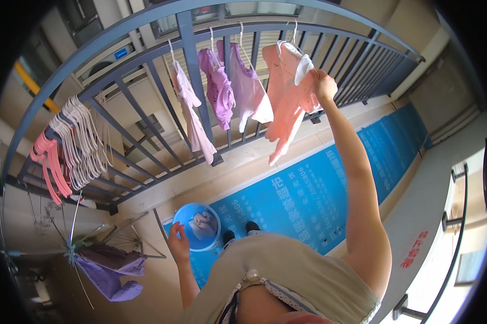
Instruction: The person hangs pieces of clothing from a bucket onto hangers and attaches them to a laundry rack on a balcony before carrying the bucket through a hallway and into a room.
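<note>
My right hand (325, 84) grips the shoulder of a peach-coloured garment with a white collar (286, 81), which hangs from a white hanger on the metal railing. My left hand (178, 241) is at the rim of a light blue bucket (179, 212); its fingers are slightly bent and hold nothing that I can see. Crumpled pale cloth (203, 223) lies inside the bucket. Left of the peach garment hang a lilac and white top (245, 87), a bunched purple garment (219, 91) and a pale pink garment (190, 109), each hung along the railing.
Several white hangers (81, 150) and pink hangers (51, 166) hang at the railing's left end. Below them is a folding rack with purple cloth (101, 275). Printed blue sheeting (284, 202) covers the floor. A wall and black handrail (456, 259) stand at right.
</note>
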A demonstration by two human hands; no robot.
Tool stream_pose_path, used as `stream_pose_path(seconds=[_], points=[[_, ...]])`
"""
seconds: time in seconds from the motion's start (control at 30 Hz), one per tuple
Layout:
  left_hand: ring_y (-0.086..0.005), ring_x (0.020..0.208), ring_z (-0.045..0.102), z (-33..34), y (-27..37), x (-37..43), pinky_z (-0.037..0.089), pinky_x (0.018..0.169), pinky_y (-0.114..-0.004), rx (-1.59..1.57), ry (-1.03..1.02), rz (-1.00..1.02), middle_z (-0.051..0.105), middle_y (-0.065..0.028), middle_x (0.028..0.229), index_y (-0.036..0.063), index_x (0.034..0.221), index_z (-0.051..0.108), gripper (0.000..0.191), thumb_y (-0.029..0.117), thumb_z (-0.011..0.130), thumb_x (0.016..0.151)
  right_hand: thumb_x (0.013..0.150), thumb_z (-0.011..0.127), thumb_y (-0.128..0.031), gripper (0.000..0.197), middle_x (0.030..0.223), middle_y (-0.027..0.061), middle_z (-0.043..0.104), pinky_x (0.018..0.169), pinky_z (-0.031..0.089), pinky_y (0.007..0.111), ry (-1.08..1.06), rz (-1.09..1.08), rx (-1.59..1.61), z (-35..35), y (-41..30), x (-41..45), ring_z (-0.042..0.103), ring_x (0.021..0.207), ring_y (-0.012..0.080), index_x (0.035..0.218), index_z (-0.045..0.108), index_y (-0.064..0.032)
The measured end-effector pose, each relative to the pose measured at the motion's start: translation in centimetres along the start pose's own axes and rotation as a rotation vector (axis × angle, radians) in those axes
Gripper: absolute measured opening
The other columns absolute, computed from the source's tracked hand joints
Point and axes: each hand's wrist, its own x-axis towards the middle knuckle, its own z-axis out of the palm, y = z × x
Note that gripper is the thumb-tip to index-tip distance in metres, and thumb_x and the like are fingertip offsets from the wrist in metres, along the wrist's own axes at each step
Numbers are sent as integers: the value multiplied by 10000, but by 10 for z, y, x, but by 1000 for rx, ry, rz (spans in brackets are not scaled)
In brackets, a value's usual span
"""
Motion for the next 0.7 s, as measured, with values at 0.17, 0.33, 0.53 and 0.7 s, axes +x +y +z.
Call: stream_pose_path(seconds=[0.17,0.33,0.53,0.7], points=[[-193,784,599,8,32,-35,464,679,-282,-50,52,-86,621,-101,847,47,991,554,187,92,556,810,815,413,-492,356,827,125,619,677,462,416,-73,8,-45,58,-21,17,584,798,329,912,601,-206],[-208,753,593,23,52,-71,450,639,-289,98,-42,-209,615,-96,819,54,1003,554,215,126,565,801,821,397,-492,326,847,122,622,684,471,400,-101,-92,-38,92,-17,20,592,812,312,989,596,-296],[-238,782,586,28,35,-101,456,656,-309,198,-75,-237,615,-90,851,60,1024,542,247,92,569,780,842,263,-518,430,880,161,613,722,458,434,-210,-167,-323,120,-5,39,589,849,335,1022,571,-277],[-243,781,582,25,8,-132,462,661,-337,151,-61,-470,580,-103,960,78,1144,444,409,111,587,762,842,502,-301,378,1049,152,541,745,434,319,103,-39,852,140,69,-22,526,878,193,1050,535,14]])
